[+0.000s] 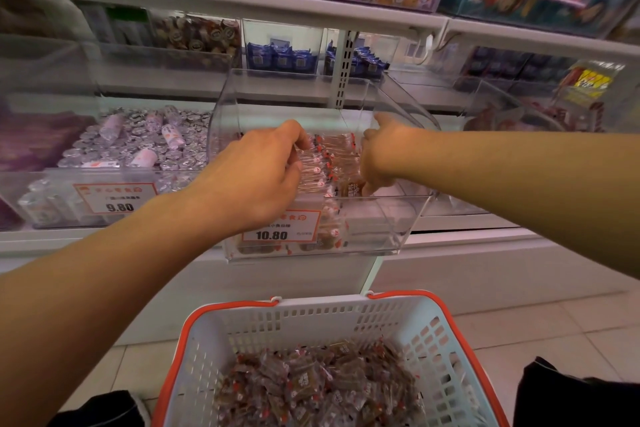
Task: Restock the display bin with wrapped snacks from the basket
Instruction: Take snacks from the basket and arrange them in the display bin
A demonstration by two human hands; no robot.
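Note:
A clear plastic display bin [391, 222] juts out from the shelf at centre, with a 10.80 price tag [280, 227] on its front. A stack of brown wrapped snacks [332, 163] fills its left part. My left hand [256, 173] and my right hand [379, 152] both reach into the bin, fingers curled round the two sides of the stack. Below, on the floor, stands a white basket with an orange rim [429, 326], holding several loose brown wrapped snacks [311, 388].
To the left, a clear bin of silver-wrapped sweets [138, 146] carries a 9.80 tag. Blue packets [280, 59] sit on the shelf behind. More bins stand at right [540, 114]. Tiled floor lies beside the basket; dark clothing shows at both bottom corners.

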